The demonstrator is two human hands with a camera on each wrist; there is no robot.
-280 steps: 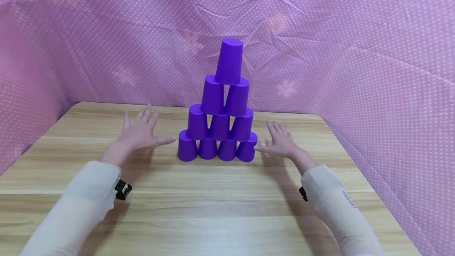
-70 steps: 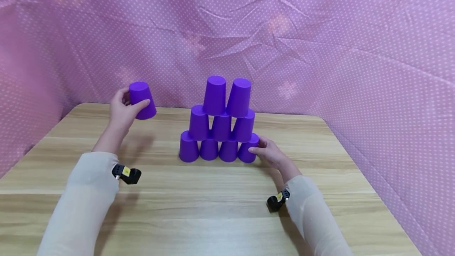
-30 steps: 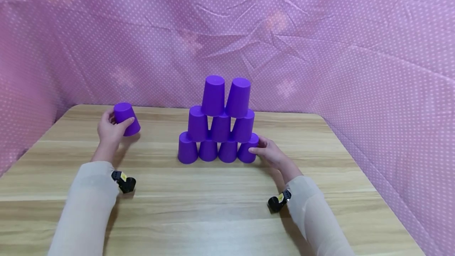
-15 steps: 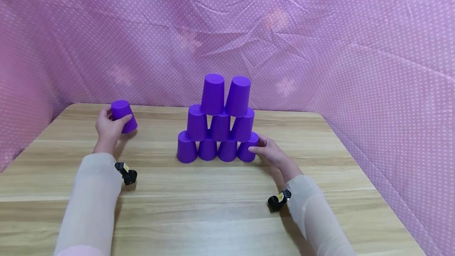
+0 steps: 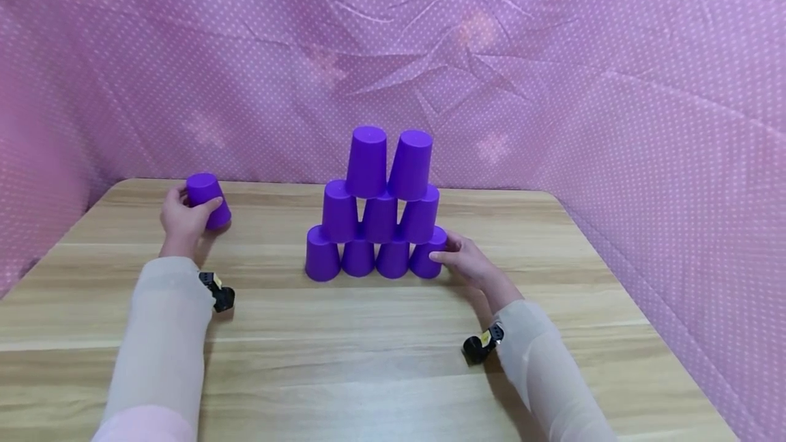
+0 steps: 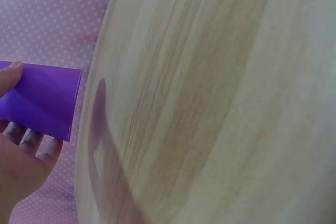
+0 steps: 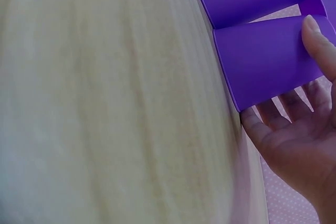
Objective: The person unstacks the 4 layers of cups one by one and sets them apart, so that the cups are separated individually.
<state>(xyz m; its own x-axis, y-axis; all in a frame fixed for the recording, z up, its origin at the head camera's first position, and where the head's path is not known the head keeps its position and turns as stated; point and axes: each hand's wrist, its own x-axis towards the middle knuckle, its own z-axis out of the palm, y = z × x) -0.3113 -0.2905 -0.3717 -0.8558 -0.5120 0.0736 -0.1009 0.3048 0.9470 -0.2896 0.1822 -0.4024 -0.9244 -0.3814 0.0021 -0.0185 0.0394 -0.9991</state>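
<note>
Near the table's back left corner, my left hand (image 5: 182,225) grips a purple cup (image 5: 205,192) held upside down, slightly tilted. In the left wrist view the thumb lies on one side of that cup (image 6: 47,100) and the fingers on the other, its rim close over the wood. Mid-table stands a pyramid of upside-down purple cups: several in the bottom row, three above, and two upper cups (image 5: 367,162) on top. My right hand (image 5: 471,266) holds the bottom right cup (image 5: 422,262) between thumb and fingers, as the right wrist view shows on the same cup (image 7: 262,64).
The wooden table (image 5: 368,353) ends at a pink dotted cloth (image 5: 258,87) behind and at the sides. Each sleeve carries a small black camera, the left camera (image 5: 220,293) and the right camera (image 5: 482,345).
The pyramid's single top cup is off it and in my left hand, carried left and lowered, lately drifting slightly left. My right hand has closed round the bottom right cup and stays there.
</note>
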